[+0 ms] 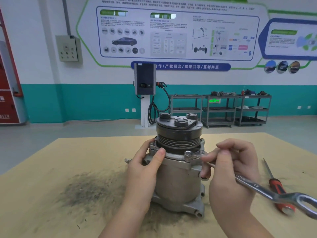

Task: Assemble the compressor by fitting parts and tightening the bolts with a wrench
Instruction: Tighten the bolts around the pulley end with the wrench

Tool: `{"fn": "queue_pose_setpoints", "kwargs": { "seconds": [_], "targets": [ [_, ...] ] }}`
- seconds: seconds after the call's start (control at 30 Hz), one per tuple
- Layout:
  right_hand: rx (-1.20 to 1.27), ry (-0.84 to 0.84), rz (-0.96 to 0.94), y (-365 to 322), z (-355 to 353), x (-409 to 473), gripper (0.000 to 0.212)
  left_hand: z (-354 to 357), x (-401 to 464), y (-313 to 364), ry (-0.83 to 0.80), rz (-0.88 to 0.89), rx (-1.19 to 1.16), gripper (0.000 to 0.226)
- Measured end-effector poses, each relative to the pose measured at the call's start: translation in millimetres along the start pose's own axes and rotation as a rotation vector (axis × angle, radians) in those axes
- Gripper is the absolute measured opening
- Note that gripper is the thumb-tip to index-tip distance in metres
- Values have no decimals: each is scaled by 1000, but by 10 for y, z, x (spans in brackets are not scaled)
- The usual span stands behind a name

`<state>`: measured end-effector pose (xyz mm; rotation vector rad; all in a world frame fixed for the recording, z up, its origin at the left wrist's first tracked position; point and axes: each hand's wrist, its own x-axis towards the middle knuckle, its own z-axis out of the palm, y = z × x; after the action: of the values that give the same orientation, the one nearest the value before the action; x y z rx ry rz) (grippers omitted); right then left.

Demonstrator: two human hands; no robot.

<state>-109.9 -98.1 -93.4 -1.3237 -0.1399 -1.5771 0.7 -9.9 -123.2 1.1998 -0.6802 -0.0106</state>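
A grey metal compressor (178,182) stands upright on the wooden table (51,186), its dark pulley and clutch plate on top. My left hand (145,167) grips its upper left flange, thumb lying across the rim. My right hand (233,170) holds a silver wrench (257,188) by the shaft. The wrench's far end sits at a bolt (188,154) on the front right of the flange, and its ring end sticks out toward the lower right. More bolts (202,140) stand around the flange.
A red-handled screwdriver (276,186) lies on the table right of my right hand. Dark metal dust (89,189) is spread over the table to the left. A small part (127,160) lies behind my left hand. Shelving carts (219,109) and a charger stand by the far wall.
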Motion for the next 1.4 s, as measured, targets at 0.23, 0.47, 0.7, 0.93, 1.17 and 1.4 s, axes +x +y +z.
{"fn": "queue_pose_setpoints", "kwargs": {
  "seconds": [0.23,0.47,0.7,0.93,1.17,1.4],
  "targets": [
    [165,47,64,1,-140,192,25,172,-152,63,141,73,107,23],
    [286,258,394,218,-345,456,27,126,-139,86,260,105,197,14],
    [331,140,583,276,-463,601,22,93,-111,119,186,93,98,21],
    [441,123,792,356,-482,667,19,77,-103,102,132,98,116,18],
    [136,161,213,222,-308,336,30,80,-90,76,138,56,87,19],
    [-37,29,30,120,-216,234,27,64,-47,66,223,58,-14,32]
  ]
}}
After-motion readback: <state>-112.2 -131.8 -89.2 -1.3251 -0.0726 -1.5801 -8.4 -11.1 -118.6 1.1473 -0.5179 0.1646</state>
